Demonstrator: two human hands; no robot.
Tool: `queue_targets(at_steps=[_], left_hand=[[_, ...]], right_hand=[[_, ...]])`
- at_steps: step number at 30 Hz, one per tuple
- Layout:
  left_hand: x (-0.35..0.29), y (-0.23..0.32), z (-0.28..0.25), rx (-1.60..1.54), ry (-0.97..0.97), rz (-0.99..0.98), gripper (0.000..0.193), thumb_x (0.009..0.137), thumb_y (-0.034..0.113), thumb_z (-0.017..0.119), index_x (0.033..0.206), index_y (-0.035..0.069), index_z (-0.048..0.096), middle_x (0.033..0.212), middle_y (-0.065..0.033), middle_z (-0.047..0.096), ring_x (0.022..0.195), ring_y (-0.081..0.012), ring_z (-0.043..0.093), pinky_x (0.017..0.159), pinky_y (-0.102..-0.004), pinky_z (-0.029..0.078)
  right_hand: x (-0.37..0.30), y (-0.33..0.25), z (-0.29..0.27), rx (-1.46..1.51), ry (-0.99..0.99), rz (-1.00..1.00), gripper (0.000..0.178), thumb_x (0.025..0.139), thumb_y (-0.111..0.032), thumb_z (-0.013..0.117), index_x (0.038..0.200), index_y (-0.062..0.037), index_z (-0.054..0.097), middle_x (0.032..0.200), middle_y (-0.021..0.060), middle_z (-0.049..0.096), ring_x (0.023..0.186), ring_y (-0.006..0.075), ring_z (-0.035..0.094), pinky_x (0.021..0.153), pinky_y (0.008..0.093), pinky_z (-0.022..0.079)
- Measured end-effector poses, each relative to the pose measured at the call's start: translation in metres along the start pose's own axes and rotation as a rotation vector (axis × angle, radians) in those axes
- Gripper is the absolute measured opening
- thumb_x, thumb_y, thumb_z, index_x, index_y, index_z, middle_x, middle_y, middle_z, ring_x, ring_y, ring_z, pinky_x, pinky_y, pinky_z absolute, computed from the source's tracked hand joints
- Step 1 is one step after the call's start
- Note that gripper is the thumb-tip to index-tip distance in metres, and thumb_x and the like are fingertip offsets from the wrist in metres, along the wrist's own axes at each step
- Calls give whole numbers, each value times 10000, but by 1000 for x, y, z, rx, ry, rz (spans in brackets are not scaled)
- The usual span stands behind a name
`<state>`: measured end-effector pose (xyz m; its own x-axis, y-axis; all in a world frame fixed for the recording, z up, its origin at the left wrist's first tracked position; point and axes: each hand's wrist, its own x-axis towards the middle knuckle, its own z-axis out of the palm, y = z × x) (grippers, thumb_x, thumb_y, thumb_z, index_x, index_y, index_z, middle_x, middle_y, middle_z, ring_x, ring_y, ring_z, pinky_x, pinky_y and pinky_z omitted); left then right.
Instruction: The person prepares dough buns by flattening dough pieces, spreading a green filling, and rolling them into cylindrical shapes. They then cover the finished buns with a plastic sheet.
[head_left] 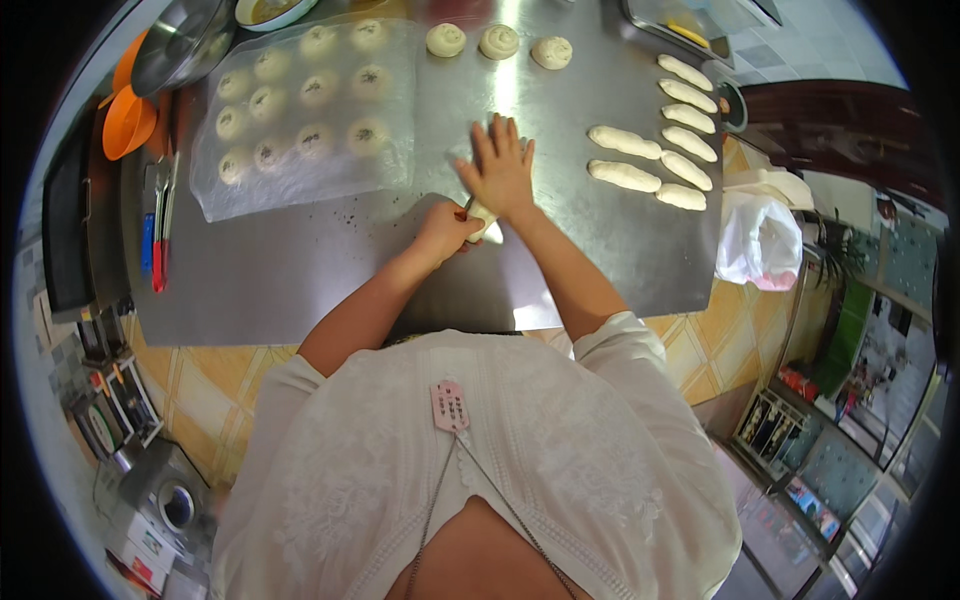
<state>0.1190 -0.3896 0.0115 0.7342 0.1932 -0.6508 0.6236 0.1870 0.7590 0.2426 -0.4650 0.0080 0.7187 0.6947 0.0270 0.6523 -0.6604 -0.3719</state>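
Observation:
A small pale piece of dough point(482, 222) lies on the metal table below my right hand. My left hand point(445, 233) is closed around its near end, and a thin dark edge shows by the thumb. My right hand point(500, 172) is stretched out with fingers apart, its wrist over the dough's far end; whether the palm touches it I cannot tell. Beyond it sit three round coiled buns point(498, 42) in a row. To the right are several long dough rolls point(688, 143), with two more rolls point(624, 176) beside them.
Clear plastic film point(300, 190) covers several round buns with dark specks on the left. A red-handled tool point(160, 265) and a blue-handled one point(147, 243) lie at the left edge. Orange bowls point(128, 125) and a metal bowl point(180, 50) stand far left. A metal tray point(650, 25) is far right.

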Motion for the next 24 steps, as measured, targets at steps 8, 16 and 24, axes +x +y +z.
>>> queue_targets(at_steps=[8, 16, 24], left_hand=[[4, -37, -9, 250, 169, 191, 343, 738, 261, 761, 834, -33, 612, 705, -112, 656, 620, -204, 620, 577, -358, 470], [18, -53, -10, 192, 170, 136, 319, 730, 242, 758, 812, -30, 616, 687, -105, 650, 601, -166, 601, 565, -331, 468], [-4, -33, -9, 277, 180, 148, 278, 726, 205, 745, 849, -6, 611, 759, -132, 655, 688, -216, 628, 635, -343, 494]], right_hand=[[-11, -14, 12, -72, 82, -147, 727, 874, -552, 496, 1431, -101, 374, 1505, 172, 285, 1412, 338, 215, 1097, 605, 166], [5, -1, -4, -139, 71, -70, 753, 864, -535, 517, 1443, -83, 351, 1527, 157, 242, 1420, 336, 185, 1119, 577, 142], [19, -1, -5, 116, 62, 2, 777, 857, -561, 540, 1426, -66, 354, 1507, 173, 279, 1403, 364, 222, 1084, 616, 175]])
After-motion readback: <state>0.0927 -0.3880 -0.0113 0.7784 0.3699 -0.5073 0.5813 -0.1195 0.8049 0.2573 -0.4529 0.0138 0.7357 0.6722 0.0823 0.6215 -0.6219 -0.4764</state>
